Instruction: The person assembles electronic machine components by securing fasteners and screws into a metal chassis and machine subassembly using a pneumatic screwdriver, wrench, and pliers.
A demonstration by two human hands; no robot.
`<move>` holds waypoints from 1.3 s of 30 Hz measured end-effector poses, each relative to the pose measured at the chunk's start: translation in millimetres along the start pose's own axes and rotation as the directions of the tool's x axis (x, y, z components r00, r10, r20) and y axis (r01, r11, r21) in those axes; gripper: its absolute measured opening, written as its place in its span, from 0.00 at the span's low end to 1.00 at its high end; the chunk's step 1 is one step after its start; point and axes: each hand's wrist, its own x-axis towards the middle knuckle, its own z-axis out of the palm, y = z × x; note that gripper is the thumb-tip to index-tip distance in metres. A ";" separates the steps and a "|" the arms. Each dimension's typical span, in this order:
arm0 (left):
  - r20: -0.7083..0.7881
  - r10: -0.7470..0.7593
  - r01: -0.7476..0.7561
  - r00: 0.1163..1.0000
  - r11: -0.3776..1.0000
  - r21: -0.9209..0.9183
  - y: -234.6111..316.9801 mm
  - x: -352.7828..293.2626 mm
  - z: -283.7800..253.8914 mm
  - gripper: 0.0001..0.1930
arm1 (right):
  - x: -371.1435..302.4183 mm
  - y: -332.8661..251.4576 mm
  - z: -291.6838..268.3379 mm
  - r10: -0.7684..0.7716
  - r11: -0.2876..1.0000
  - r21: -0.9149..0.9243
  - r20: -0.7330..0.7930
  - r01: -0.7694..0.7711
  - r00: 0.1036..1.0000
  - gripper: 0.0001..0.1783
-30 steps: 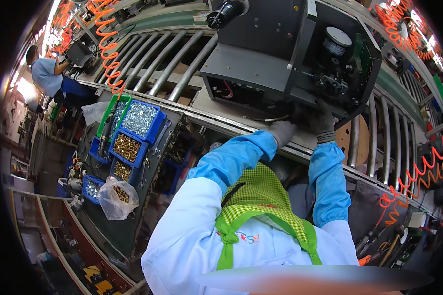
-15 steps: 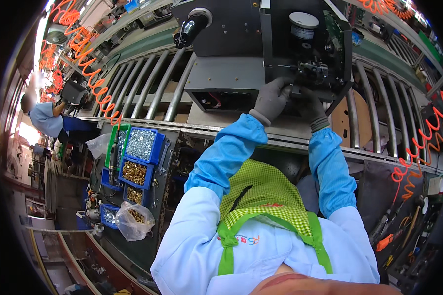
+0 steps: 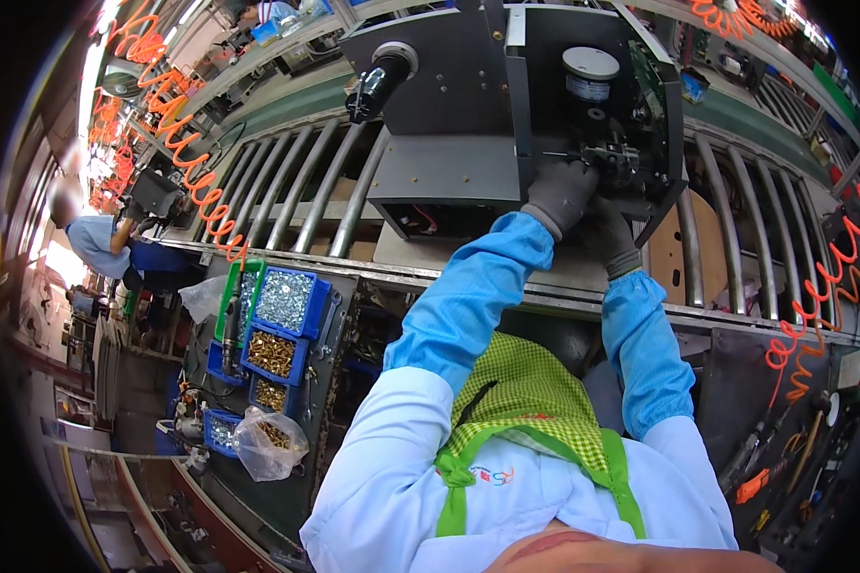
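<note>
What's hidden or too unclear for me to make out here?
All in the head view:
Right grey-gloved hand: fingers lost in shadow at the dark grey metal housing, so their grip is unclear.
Left grey-gloved hand: its own glove hides anything it might hold.
Silvery metal pieces in a blue plastic bin: too small to identify exactly.

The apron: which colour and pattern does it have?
The apron is yellow-green checked, edged in plain green; head view.

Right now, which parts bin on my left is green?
The green parts bin stands immediately left of the largest blue bin of silver fasteners; the others there are blue.
</note>
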 end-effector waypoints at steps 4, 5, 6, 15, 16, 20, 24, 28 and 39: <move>-0.008 -0.078 0.077 0.997 0.994 -0.074 9.2 3.2 7.7 0.10 | -1.0 -2.7 -4.5 0.109 0.957 0.273 -0.015 -0.101 0.994 0.19; -0.007 -0.102 0.101 0.995 0.990 -0.102 7.4 1.3 10.3 0.10 | -0.9 -3.0 -0.7 0.115 0.946 0.304 0.003 -0.110 0.993 0.19; -0.017 -0.118 0.116 0.993 0.988 -0.099 5.5 -1.5 12.8 0.10 | -0.6 -3.4 3.1 0.122 0.934 0.335 0.021 -0.122 0.992 0.19; -0.061 -0.116 0.101 0.991 0.973 -0.207 -6.4 -22.1 10.2 0.10 | -8.2 9.8 -10.3 0.137 0.960 0.224 0.149 -0.169 0.979 0.17; -0.023 -0.118 0.110 0.993 0.967 -0.231 -1.8 -19.2 6.7 0.11 | -12.6 10.0 -15.9 0.146 0.961 0.213 0.152 -0.176 0.978 0.17; -0.008 -0.113 0.105 0.994 0.942 -0.319 4.3 -8.4 7.6 0.12 | 6.6 26.2 -82.9 0.018 0.873 -0.485 0.117 0.042 0.993 0.20; 0.037 -0.125 0.130 0.991 0.920 -0.370 0.4 -5.7 10.9 0.12 | 15.6 40.0 -94.5 -0.086 0.466 -0.873 0.117 0.144 0.989 0.22; 0.021 -0.068 0.070 0.997 0.911 -0.407 -0.7 -0.1 15.5 0.12 | 14.1 57.5 -93.3 -0.241 0.373 -0.926 -0.034 0.061 0.970 0.22; -0.156 -0.018 -0.007 0.988 0.988 -0.157 11.3 -9.5 7.0 0.12 | 26.4 83.0 -83.3 -0.672 0.210 -0.971 -0.227 -0.113 0.705 0.23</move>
